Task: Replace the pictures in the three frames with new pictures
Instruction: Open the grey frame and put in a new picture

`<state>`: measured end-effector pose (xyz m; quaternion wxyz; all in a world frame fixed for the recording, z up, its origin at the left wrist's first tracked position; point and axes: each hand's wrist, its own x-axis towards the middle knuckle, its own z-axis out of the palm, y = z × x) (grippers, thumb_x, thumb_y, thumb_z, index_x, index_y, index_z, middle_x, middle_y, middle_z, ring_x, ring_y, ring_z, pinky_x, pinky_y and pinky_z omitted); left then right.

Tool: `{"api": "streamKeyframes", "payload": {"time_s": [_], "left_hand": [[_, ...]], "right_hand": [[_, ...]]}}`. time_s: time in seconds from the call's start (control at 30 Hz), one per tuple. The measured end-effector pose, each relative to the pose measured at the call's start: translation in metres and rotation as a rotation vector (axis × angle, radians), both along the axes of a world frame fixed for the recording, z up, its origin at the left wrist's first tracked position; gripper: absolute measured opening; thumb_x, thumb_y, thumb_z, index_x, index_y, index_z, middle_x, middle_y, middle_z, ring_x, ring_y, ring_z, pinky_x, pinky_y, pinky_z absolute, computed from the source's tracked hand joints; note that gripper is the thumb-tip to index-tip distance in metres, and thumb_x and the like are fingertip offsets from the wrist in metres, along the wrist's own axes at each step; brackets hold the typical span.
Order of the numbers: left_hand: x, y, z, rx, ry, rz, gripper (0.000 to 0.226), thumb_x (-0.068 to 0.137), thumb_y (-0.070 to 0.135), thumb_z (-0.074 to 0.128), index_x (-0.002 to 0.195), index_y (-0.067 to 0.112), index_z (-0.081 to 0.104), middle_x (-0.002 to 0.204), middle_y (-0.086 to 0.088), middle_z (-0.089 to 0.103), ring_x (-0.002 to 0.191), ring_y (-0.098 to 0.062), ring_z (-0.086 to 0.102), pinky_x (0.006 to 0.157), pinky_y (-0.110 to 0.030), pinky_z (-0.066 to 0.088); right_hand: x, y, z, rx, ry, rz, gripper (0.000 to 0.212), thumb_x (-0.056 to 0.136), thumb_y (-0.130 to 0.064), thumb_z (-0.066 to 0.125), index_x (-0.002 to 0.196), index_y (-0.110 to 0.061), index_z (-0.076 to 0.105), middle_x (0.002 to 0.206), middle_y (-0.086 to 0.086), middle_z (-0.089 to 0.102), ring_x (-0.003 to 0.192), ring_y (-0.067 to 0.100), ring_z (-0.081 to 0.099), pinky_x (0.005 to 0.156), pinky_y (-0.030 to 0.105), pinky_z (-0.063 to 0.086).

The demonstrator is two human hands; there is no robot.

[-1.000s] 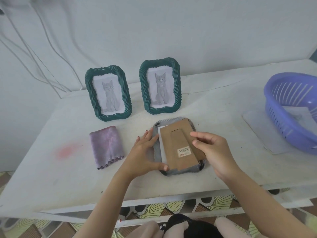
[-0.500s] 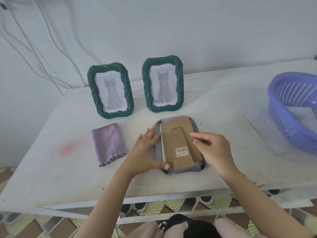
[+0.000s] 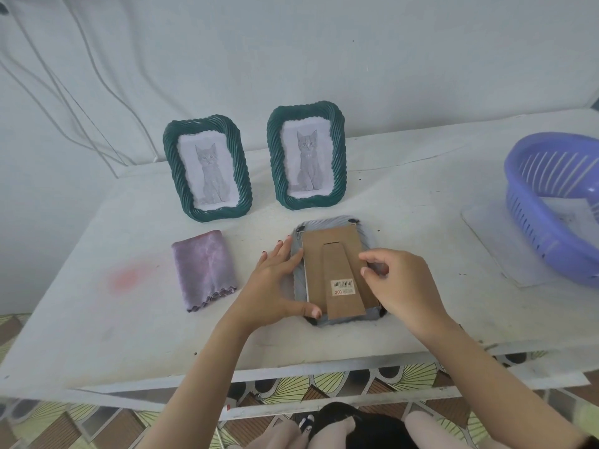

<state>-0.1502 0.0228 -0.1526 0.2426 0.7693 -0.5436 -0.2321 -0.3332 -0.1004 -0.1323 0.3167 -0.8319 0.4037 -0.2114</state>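
Note:
A third frame [image 3: 324,223] lies face down on the white table [image 3: 97,303], its brown cardboard backing [image 3: 337,254] with a barcode sticker seated square in the recess. My left hand [image 3: 275,286] holds the frame's left edge, thumb at the bottom corner. My right hand [image 3: 402,283] rests on the backing's right side, fingers curled at its edge. Two dark green twisted frames, one on the left [image 3: 207,173] and one on the right [image 3: 306,157], stand upright behind, each showing a grey cat picture.
A folded purple cloth [image 3: 202,270] lies left of the face-down frame. A purple plastic basket [image 3: 557,202] with paper inside sits at the right edge on a white sheet [image 3: 499,254]. Cables hang on the wall at the left.
The cardboard backing, askew over the frame a second ago, now sits straight inside it. My right hand has slid along its right edge; my left hand stays on the frame.

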Motion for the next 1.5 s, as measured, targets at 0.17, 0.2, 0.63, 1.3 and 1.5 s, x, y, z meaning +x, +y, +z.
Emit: {"api": "streamKeyframes", "payload": {"time_s": [0.17,0.2,0.63,1.3,1.5], "left_hand": [[-0.002,0.001,0.002,-0.077,0.116,0.057,0.097,0.06,0.07,0.062,0.141,0.025,0.033,0.152,0.011,0.001,0.141,-0.002,-0.006,0.115,-0.028,-0.003],[-0.002,0.002,0.002,-0.109,0.145,0.086,0.082,0.067,0.06,0.062,0.138,0.026,0.038,0.153,0.009,0.004,0.141,-0.002,-0.004,0.117,-0.03,0.0],[-0.003,0.003,0.005,-0.087,0.183,0.118,0.066,0.065,0.039,0.064,0.128,0.033,0.044,0.155,0.004,0.011,0.142,-0.004,0.0,0.117,-0.029,-0.002],[0.001,-0.025,0.006,-0.29,0.014,0.378,0.04,0.084,0.029,0.065,0.123,0.027,0.057,0.146,-0.002,0.038,0.141,-0.012,0.021,0.11,-0.022,0.015],[0.006,-0.038,0.005,-0.15,-0.067,0.285,0.05,0.086,0.025,0.062,0.134,0.029,0.047,0.154,-0.01,0.021,0.144,-0.022,0.008,0.117,-0.042,0.006]], "right_hand": [[-0.003,-0.005,-0.007,-0.034,0.044,0.001,0.032,0.084,-0.019,0.062,0.115,-0.026,0.064,0.104,0.004,0.066,0.084,0.013,0.056,0.073,0.02,0.041],[-0.003,-0.005,-0.008,-0.035,0.039,0.004,0.032,0.084,-0.018,0.062,0.116,-0.026,0.064,0.105,0.003,0.065,0.083,0.01,0.054,0.072,0.018,0.039],[-0.006,-0.014,-0.008,0.042,-0.054,0.101,0.042,0.079,-0.015,0.069,0.119,-0.027,0.061,0.098,-0.014,0.065,0.083,-0.006,0.047,0.073,-0.004,0.029],[0.02,-0.051,-0.017,-0.242,0.035,0.093,0.038,0.084,-0.032,0.063,0.122,-0.026,0.059,0.125,0.007,0.052,0.112,0.028,0.045,0.088,0.031,0.036],[0.025,-0.061,-0.025,-0.207,0.242,0.11,0.048,0.089,-0.043,0.05,0.136,-0.04,0.039,0.154,0.01,0.016,0.138,0.032,0.013,0.112,0.044,0.014]]}}
